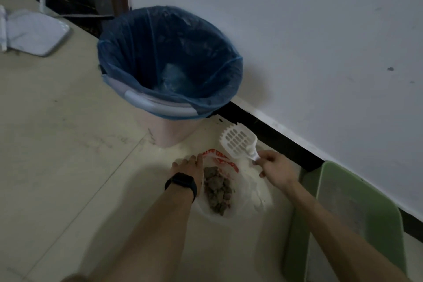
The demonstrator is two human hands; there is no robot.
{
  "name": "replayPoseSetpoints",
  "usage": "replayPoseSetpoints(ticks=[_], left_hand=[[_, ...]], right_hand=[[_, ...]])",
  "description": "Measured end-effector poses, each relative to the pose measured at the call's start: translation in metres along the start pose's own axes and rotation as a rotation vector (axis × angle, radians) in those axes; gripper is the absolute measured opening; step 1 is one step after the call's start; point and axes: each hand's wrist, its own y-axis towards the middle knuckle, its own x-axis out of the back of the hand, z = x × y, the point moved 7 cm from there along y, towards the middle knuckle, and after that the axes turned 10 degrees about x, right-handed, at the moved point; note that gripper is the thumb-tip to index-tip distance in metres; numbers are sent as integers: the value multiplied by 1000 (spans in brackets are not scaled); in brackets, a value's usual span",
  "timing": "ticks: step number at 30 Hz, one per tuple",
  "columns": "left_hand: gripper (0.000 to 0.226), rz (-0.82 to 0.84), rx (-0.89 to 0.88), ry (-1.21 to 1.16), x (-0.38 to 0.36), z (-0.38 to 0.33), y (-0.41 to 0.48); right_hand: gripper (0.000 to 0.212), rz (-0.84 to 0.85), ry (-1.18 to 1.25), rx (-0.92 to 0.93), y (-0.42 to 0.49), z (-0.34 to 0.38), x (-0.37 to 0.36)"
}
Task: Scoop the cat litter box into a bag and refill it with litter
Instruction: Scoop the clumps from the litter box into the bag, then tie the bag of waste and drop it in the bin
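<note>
A white plastic bag (249, 192) with red print lies open on the floor, and a heap of grey litter clumps (217, 188) sits inside it. My left hand (188, 168), with a black band on the wrist, pinches the bag's left rim. My right hand (275, 167) grips the handle of a white slotted scoop (238, 142), whose empty head points up and away above the bag's far edge. The green litter box (357, 217) stands at the right against the wall, with pale litter inside; my right forearm crosses its near corner.
A pink bin with a blue liner (169, 57) stands against the white wall just beyond the bag. A white dustpan (34, 34) lies on the pale tiled floor at the far left. A black skirting strip (270, 130) runs along the wall's foot.
</note>
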Motion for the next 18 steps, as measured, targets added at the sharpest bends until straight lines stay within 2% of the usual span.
replayPoseSetpoints(ticks=[4, 10, 12, 15, 18], left_hand=[[85, 5, -9, 19, -1, 2, 2], [87, 45, 16, 11, -6, 15, 6], [89, 43, 17, 4, -6, 15, 6], [92, 35, 11, 31, -5, 11, 5], [92, 27, 9, 50, -6, 8, 3]], right_hand=[[30, 14, 154, -50, 45, 1, -19], [31, 57, 268, -116, 89, -2, -53], [32, 50, 184, -103, 102, -6, -59], [35, -26, -153, -29, 114, -11, -53], [38, -267, -382, 93, 113, -5, -36]])
